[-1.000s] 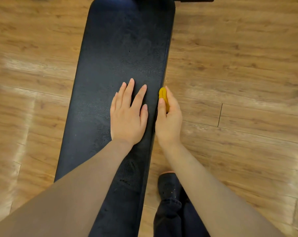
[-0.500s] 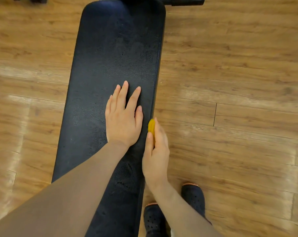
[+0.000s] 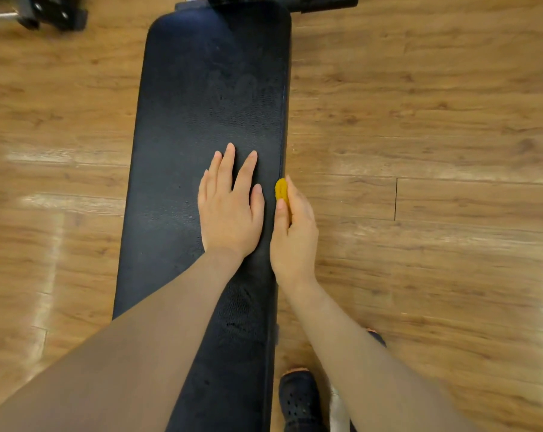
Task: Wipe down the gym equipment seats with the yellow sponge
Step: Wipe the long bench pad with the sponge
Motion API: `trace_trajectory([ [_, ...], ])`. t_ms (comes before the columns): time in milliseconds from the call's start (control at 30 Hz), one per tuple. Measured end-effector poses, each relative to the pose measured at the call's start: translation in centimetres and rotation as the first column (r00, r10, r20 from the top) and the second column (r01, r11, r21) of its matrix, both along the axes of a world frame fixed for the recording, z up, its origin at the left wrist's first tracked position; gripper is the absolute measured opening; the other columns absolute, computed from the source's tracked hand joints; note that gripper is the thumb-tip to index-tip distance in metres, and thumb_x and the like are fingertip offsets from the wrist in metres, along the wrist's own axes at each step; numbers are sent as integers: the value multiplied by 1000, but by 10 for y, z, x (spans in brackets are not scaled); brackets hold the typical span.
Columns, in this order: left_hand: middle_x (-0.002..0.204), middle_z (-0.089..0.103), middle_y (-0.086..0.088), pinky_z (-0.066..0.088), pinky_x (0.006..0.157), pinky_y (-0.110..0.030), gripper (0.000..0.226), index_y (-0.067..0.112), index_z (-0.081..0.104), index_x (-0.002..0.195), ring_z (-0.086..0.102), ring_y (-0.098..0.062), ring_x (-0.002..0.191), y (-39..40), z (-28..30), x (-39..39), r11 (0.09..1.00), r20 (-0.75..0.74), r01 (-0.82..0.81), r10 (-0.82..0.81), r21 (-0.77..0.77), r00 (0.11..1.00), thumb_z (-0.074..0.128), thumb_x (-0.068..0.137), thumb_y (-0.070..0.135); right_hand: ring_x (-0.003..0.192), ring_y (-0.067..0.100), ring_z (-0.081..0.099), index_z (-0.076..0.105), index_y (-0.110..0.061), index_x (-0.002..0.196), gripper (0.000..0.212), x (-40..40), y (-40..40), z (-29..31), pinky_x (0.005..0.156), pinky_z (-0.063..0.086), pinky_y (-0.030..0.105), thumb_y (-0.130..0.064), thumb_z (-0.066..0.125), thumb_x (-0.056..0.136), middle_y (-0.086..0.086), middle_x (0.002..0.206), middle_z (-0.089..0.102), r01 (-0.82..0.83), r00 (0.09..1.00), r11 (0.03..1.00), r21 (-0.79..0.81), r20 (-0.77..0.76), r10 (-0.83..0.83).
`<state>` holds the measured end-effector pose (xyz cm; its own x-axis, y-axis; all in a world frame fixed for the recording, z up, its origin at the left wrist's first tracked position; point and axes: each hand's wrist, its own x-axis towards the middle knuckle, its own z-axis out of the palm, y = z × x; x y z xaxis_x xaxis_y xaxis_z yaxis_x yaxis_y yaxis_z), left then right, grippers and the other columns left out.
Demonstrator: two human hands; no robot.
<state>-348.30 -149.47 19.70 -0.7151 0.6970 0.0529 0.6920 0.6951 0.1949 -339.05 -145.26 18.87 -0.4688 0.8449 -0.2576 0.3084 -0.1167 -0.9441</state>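
Observation:
A long black padded bench seat (image 3: 207, 88) runs from the top of the view down toward me. My left hand (image 3: 229, 207) lies flat on its top surface, fingers straight and spread. My right hand (image 3: 293, 232) holds the yellow sponge (image 3: 281, 189) between thumb and fingers and presses it against the seat's right side edge. Only the sponge's upper end shows; the rest is hidden in my hand.
Wooden plank floor (image 3: 419, 120) surrounds the bench. A black metal frame part (image 3: 320, 3) sits at the bench's far end, and another piece of dark equipment (image 3: 48, 14) is at the top left. My black shoe (image 3: 299, 400) stands by the bench's right side.
My right hand slid the sponge back along the seat's right edge toward me, then forward again away from me. My left hand stayed flat on the seat.

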Motion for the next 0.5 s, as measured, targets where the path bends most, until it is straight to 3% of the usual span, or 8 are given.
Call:
trace_trajectory([
  [233, 155, 31, -9, 22, 117, -47, 49, 23, 40, 146, 22, -28, 145, 0, 0, -1, 1000, -8, 14, -14, 0, 1000, 29, 99, 34, 133, -7, 35, 37, -31, 140, 40, 56, -57, 4, 112, 26, 14, -18, 42, 102, -9, 144, 45, -68, 997, 995, -71, 27, 70],
  [500, 159, 22, -8, 15, 118, -41, 56, 24, 32, 150, 14, -25, 148, -8, 7, 0, 997, 75, 54, -50, -53, 996, 21, 98, 42, 132, 3, 39, 43, -20, 142, 40, 37, -22, 1, 113, 30, 21, -19, 43, 102, -4, 143, 47, -30, 1000, 998, -52, -8, 30],
])
